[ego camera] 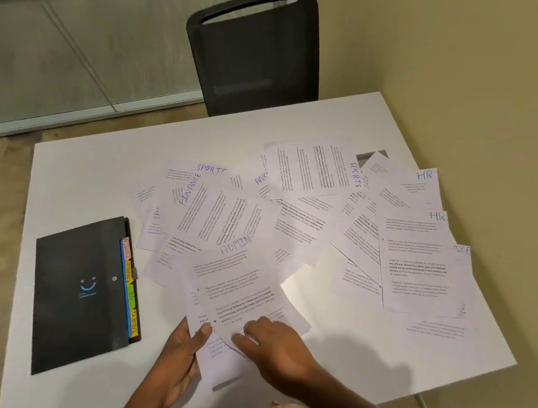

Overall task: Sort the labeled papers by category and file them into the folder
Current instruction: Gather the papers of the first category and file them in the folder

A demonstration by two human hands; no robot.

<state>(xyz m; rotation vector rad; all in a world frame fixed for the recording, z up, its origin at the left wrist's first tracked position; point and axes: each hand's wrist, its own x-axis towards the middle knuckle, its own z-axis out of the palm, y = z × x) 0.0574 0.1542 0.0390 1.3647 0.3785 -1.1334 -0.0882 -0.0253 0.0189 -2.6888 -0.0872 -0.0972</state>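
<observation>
Several printed papers lie scattered over the white table [91, 179], hand-labelled FINANCE [189, 192], SPORTS [356, 174], HR [425, 175] and ADMIN. My left hand [182, 354] grips the near edge of a small stack of sheets with the ADMIN paper [236, 282] on top. My right hand [275, 346] rests on that same sheet, fingertips pinching its lower edge. A black folder [78, 294] lies closed at the left, its coloured tabs reading ADMIN, FINANCE, HR and SPORTS along the right side.
A black mesh chair [254, 49] stands at the table's far side. A glass partition [79, 21] runs behind at the left and a yellow wall [483, 95] at the right. Some papers overhang the table's right edge.
</observation>
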